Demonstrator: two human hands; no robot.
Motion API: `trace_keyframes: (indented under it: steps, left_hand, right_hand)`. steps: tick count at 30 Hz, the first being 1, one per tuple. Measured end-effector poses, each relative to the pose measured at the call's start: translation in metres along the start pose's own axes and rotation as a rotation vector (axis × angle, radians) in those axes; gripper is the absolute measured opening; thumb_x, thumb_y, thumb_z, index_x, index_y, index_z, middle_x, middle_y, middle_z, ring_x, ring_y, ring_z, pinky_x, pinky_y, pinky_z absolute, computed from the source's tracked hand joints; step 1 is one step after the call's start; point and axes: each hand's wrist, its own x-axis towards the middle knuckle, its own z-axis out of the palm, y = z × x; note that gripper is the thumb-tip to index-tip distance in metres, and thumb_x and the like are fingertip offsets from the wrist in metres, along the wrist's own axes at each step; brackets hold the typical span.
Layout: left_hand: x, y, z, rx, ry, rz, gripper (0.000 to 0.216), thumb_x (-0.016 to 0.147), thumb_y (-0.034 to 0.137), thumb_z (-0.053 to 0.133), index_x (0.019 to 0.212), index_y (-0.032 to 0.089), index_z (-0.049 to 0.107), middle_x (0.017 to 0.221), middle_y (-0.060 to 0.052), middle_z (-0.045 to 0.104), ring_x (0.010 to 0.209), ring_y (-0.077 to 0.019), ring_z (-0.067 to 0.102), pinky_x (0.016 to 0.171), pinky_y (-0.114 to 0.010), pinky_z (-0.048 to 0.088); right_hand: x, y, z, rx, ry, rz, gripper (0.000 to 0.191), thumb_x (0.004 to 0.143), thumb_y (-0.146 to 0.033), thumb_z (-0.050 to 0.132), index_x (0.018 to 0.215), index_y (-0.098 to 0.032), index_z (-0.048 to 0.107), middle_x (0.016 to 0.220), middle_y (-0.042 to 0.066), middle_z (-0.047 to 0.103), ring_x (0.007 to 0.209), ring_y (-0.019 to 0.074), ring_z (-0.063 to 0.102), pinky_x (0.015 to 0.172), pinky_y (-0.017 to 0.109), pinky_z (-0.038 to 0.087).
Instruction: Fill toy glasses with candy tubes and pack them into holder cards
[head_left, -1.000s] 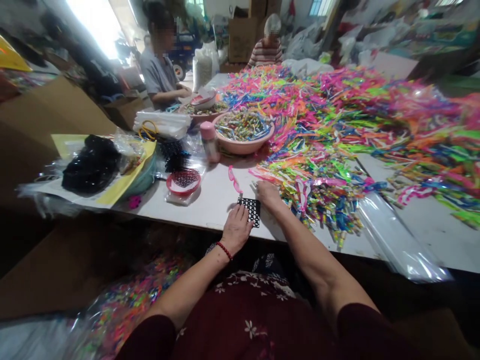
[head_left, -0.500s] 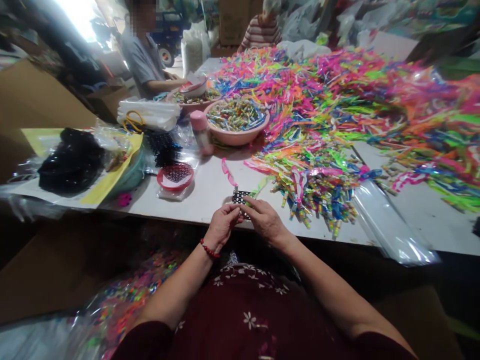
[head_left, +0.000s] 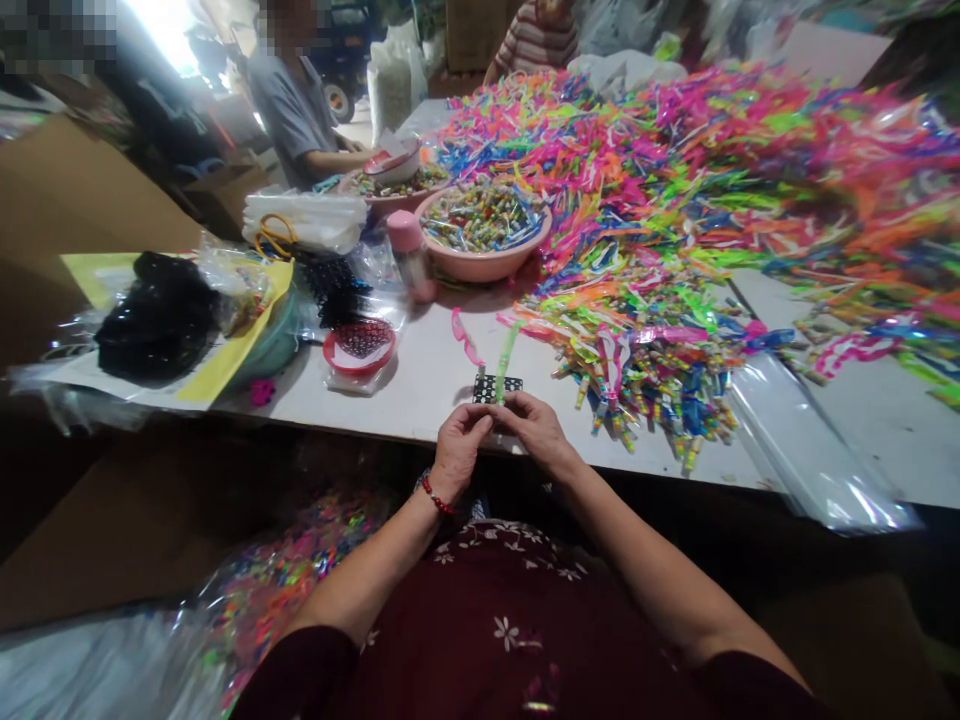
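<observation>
My left hand (head_left: pixel 463 445) and my right hand (head_left: pixel 540 432) meet at the table's front edge, both closed, with their fingertips almost touching. Just beyond them lies a small black card or pad with white dots (head_left: pixel 487 390). A translucent green plastic strip (head_left: pixel 508 355) stretches away from the fingertips over this pad, its near end pinched in my right hand. What my left thumb and fingers press on is hidden. Beyond the pad's left corner, a pink plastic strip (head_left: pixel 466 337) lies on the white table (head_left: pixel 431 370).
A large heap of bright plastic strips (head_left: pixel 645 180) covers the right side. Left stand a pink basin of small pieces (head_left: pixel 487 262), a pink-capped bottle (head_left: pixel 411 255), a red dish (head_left: pixel 360 350) and a black bag (head_left: pixel 157 318). Clear plastic sleeves (head_left: pixel 821 440) overhang the front edge. Two people sit beyond.
My right fingers have drawn back toward me, uncovering more of the dotted pad. The green strip now points away from me instead of slanting right. The camera view has shifted slightly.
</observation>
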Motion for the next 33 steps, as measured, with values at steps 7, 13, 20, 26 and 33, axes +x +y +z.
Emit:
trace_keyframes:
  steps: [7, 13, 20, 26, 33]
  left_hand:
    - [0.031, -0.011, -0.029, 0.893, -0.055, 0.461, 0.025, 0.092, 0.015, 0.059, 0.114, 0.017, 0.070, 0.125, -0.011, 0.070, 0.121, -0.0241, 0.063, 0.113, -0.046, 0.048]
    - [0.038, -0.026, -0.030, 0.979, -0.123, 0.539, 0.026, 0.094, 0.016, 0.058, 0.117, 0.016, 0.070, 0.125, -0.012, 0.070, 0.123, -0.0241, 0.063, 0.112, -0.045, 0.051]
    - [0.037, -0.033, -0.031, 0.970, -0.091, 0.617, 0.024, 0.093, 0.015, 0.062, 0.115, 0.015, 0.070, 0.121, -0.012, 0.072, 0.119, -0.0237, 0.065, 0.108, -0.043, 0.054]
    - [0.037, -0.032, -0.031, 0.991, -0.105, 0.627, 0.024, 0.094, 0.016, 0.060, 0.115, 0.018, 0.070, 0.125, -0.011, 0.070, 0.120, -0.0256, 0.063, 0.109, -0.046, 0.053]
    - [0.038, -0.033, -0.031, 0.960, -0.107, 0.653, 0.025, 0.098, 0.023, 0.056, 0.119, 0.020, 0.068, 0.125, -0.012, 0.069, 0.120, -0.0263, 0.062, 0.108, -0.048, 0.053]
  right_hand:
    - [0.037, -0.001, -0.004, -0.270, 0.127, -0.192, 0.027, 0.084, -0.044, 0.059, 0.096, -0.021, 0.069, 0.090, 0.004, 0.073, 0.081, 0.0205, 0.064, 0.078, 0.032, 0.050]
    - [0.062, 0.008, 0.010, -0.489, 0.103, -0.201, 0.015, 0.087, -0.036, 0.056, 0.091, -0.022, 0.061, 0.079, 0.002, 0.069, 0.069, 0.0182, 0.059, 0.070, 0.029, 0.045]
    - [0.071, -0.002, 0.005, -0.868, -0.029, -0.217, 0.006, 0.089, -0.025, 0.057, 0.092, -0.020, 0.059, 0.082, 0.007, 0.069, 0.072, 0.0202, 0.058, 0.067, 0.028, 0.037]
    - [0.070, -0.008, 0.018, -0.926, -0.039, -0.176, 0.009, 0.092, -0.020, 0.055, 0.098, -0.019, 0.060, 0.085, 0.007, 0.069, 0.077, 0.0207, 0.060, 0.069, 0.028, 0.039]
    - [0.025, 0.003, -0.040, -0.784, 0.138, -0.353, 0.031, 0.089, -0.028, 0.063, 0.117, -0.016, 0.058, 0.113, 0.014, 0.065, 0.097, 0.0239, 0.062, 0.087, 0.035, 0.050]
